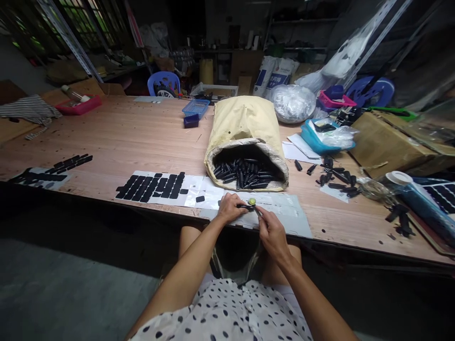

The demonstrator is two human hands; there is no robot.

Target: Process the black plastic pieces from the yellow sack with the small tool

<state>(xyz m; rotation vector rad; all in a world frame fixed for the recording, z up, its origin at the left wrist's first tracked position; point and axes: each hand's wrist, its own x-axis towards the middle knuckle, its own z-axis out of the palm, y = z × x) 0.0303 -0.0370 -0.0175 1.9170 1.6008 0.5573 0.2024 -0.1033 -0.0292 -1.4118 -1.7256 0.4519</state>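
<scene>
At the table's front edge, my left hand (pixel 230 208) pinches a small, long black plastic piece (pixel 245 206) that points to the right. My right hand (pixel 273 229) is closed round a thin metallic tool (pixel 258 212), its tip against or just beside the black piece. A round yellow-green part (pixel 252 201) shows at that tip; I cannot tell whether it belongs to the tool. Under both hands lies a pale grey sheet (pixel 298 218). Just beyond them, a cream sack (pixel 245 118) lies with its mouth toward me, holding many glossy black pieces (pixel 245 173).
Left of my hands, flat black pads (pixel 142 187) lie in rows on white sheets. Loose black pieces (pixel 337 177) are scattered at right, near a blue basket (pixel 325 135) and a cardboard box (pixel 394 139). Further back are a clear plastic bag (pixel 293 103) and a blue tray (pixel 196 109).
</scene>
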